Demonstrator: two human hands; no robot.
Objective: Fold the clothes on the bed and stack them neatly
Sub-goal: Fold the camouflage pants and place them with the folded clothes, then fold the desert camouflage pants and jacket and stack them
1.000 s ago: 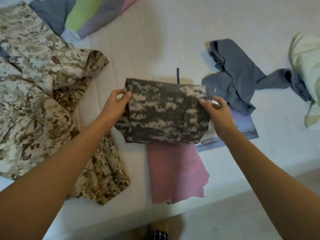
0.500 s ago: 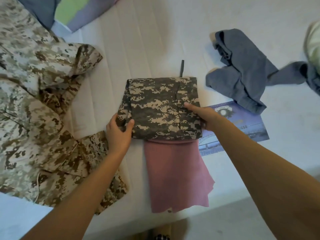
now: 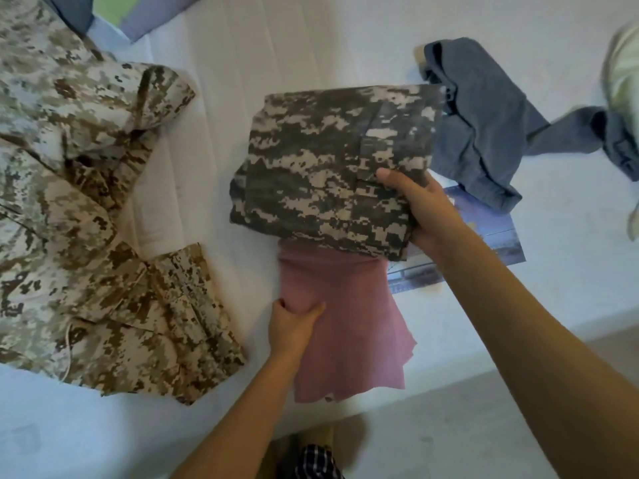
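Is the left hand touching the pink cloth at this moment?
Touching. The head view shows the left hand pinching the left edge of the pink cloth, with the thumb lying on top of the fabric.

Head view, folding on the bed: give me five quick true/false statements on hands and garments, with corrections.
1. The right hand grips the folded grey camouflage garment at its right edge. True.
2. The left hand rests on the tan camouflage clothing. False: it pinches the pink cloth.
3. The grey camouflage garment overlaps the far end of the pink cloth. True.
4. The blue-grey garment is neatly folded. False: it lies crumpled on the bed.
5. The pink cloth lies left of the tan camouflage clothing. False: it lies to its right.
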